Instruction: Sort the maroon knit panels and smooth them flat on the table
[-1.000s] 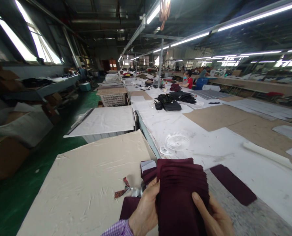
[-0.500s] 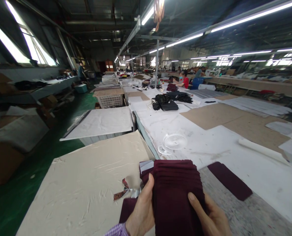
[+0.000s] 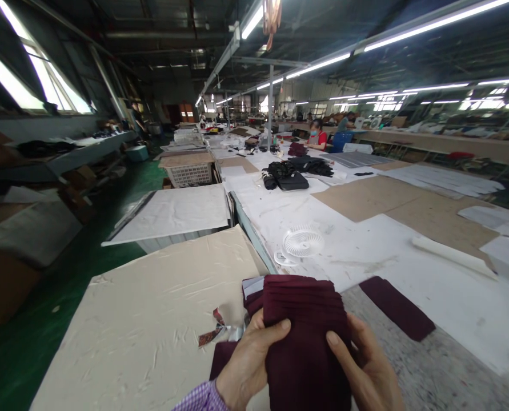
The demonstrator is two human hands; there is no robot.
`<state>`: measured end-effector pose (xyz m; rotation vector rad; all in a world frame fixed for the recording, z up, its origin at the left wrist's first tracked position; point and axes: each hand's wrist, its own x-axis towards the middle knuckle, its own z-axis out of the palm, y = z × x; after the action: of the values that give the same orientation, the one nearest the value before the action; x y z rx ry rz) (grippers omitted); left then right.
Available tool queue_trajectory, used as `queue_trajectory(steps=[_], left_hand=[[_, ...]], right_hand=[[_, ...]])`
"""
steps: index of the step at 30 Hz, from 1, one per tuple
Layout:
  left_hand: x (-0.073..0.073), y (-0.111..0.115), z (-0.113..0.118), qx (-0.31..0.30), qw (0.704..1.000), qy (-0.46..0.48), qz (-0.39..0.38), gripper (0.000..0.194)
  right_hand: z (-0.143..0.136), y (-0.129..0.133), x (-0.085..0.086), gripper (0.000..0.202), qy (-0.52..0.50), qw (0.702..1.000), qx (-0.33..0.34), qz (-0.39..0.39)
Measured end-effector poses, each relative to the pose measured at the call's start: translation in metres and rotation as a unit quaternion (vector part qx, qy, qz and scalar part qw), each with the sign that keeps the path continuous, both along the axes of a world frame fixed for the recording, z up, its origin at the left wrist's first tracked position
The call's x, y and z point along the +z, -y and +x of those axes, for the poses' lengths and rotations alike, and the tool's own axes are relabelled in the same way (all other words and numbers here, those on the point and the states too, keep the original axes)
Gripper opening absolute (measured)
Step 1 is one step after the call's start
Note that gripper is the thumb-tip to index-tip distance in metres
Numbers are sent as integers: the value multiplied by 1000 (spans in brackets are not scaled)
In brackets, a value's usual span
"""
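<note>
The maroon fabric stack [image 3: 306, 342] is up between both hands, top edges fanned in layers! Left hand [image 3: 252, 357] closed around its left edge, thumb flat on the front; right hand [image 3: 368, 365] clamps the right edge, thumb also in front. Just left of the grip, more maroon pieces [image 3: 254, 294] with a pale one. Right of it, a single maroon panel [image 3: 397, 307] lies on the table [image 3: 434, 377]; beyond the grip, a white fan [image 3: 302, 242].
</note>
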<state>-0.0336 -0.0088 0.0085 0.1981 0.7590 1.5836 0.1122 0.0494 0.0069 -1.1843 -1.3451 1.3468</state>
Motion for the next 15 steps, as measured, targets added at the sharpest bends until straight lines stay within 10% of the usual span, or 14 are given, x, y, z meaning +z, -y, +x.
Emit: queue_trajectory(steps=[15], left_hand=[[7, 2, -5, -28, 1000, -1, 12, 27]], right_hand=[[11, -18, 16, 61, -5, 999, 43, -5]])
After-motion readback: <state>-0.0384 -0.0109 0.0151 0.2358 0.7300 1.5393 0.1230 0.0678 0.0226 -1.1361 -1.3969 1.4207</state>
